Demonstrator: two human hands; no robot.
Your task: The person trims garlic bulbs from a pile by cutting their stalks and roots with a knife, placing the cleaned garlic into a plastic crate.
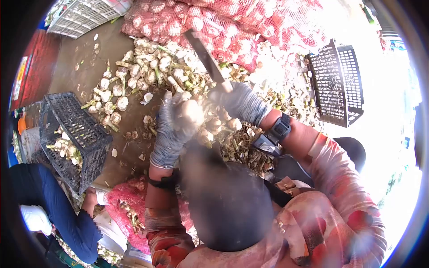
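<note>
My left hand (169, 129), in a grey knitted glove, is closed around a garlic bulb (189, 113), which is blurred and brightly lit. My right hand (245, 103), also gloved, grips a knife (206, 58). Its broad blade points up and to the left, away from me. Beneath and between the hands lie more garlic bulbs (213, 126), partly smeared by blur. Beyond them spreads a heap of garlic with stems (154, 67). Dry trimmings and husks (243, 149) are piled below my right hand.
Red mesh sacks of garlic (223, 27) line the back. A black crate (335, 85) stands at right; another black crate (78, 138), holding garlic, tilts at left. A white crate (89, 18) is at upper left. A co-worker's dark sleeve (67, 205) reaches toward a red mesh bag (129, 210).
</note>
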